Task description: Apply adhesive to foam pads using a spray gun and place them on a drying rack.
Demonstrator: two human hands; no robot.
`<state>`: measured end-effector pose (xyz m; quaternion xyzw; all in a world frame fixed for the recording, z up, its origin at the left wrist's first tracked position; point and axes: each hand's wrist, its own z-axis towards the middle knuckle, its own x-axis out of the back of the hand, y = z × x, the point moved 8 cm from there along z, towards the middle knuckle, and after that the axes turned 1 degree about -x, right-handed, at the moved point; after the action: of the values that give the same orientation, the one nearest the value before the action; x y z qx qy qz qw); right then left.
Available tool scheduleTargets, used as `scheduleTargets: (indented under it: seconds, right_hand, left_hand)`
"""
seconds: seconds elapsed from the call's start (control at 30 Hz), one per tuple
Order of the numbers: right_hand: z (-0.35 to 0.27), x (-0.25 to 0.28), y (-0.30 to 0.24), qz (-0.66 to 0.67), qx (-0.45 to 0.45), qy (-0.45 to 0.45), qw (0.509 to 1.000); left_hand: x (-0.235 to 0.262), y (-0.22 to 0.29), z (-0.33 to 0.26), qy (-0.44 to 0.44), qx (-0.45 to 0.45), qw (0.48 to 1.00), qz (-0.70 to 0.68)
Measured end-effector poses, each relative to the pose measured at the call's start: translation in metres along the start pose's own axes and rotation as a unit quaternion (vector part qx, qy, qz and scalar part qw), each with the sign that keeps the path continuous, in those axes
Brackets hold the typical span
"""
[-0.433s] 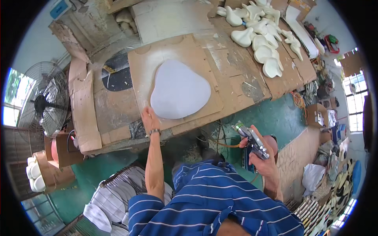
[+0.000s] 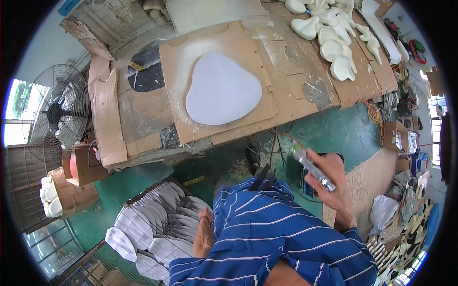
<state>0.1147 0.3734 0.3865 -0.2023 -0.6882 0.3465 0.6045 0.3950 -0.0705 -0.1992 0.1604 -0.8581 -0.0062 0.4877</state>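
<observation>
My right hand (image 2: 333, 178) grips a silver spray gun (image 2: 310, 168) out over the floor, just off the bench's front edge. Down by my left side is my left hand (image 2: 205, 218), beside a wire rack (image 2: 139, 206) full of pale grey, flat pads (image 2: 136, 226). Its fingers are small and partly hidden there, so whether it holds one of them is unclear. On the bench, a smooth, rounded-triangular pale pad (image 2: 223, 90) lies flat on a sheet of cardboard (image 2: 172, 59), with no hand touching it.
Cream moulded pieces (image 2: 334, 50) are heaped at the bench's far right. A large wire fan (image 2: 58, 112) stands at the left, above a carton (image 2: 78, 193) with white pieces. A hose (image 2: 286, 136) runs near the bench edge. Bags and boxes line the right wall.
My left hand has left the cardboard's front edge beside the pale pad and dropped to the rack at my side. My right hand keeps its hold on the spray gun, now tilted differently.
</observation>
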Motion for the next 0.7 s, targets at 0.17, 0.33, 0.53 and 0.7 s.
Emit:
scheduleTargets:
  seconds: [0.17, 0.33, 0.53, 0.7]
  right_hand:
    - [0.002, -0.006, 0.01, 0.041, -0.027, 0.0, 0.999]
    - [0.007, 0.004, 0.015, 0.066, -0.041, 0.071, 0.994]
    - [-0.002, -0.006, 0.009, 0.067, -0.03, -0.042, 0.996]
    - [-0.003, 0.0, 0.018, 0.052, -0.041, -0.01, 0.998]
  left_hand:
    - [-0.049, -0.015, -0.067, -0.197, 0.097, 0.975, -0.043]
    - [-0.017, 0.006, -0.025, -0.122, 0.038, 0.991, -0.045]
    - [0.009, 0.015, 0.035, -0.074, 0.347, 0.661, -0.661]
    - [0.04, 0.03, 0.057, -0.039, 0.328, 0.695, -0.639]
